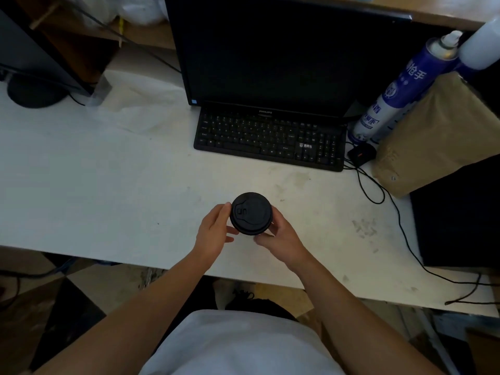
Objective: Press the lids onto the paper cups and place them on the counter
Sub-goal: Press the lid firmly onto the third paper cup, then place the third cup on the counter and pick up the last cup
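A round black lid (251, 213) sits on top of a paper cup, whose body is hidden beneath the lid and between my hands. The cup is over the white counter (108, 185), near its front edge. My left hand (215, 232) curls around the cup's left side, thumb touching the lid's rim. On the right side my right hand (278, 240) wraps the cup just below the lid. No other cups or lids show in the head view.
A black keyboard (270, 138) and a dark monitor (273, 52) stand behind the cup. Blue and white spray cans (400, 90), a brown paper bag (438, 136), a small black device (361, 154) and trailing cables (405, 239) crowd the right. A second monitor base (35, 94) sits far left.
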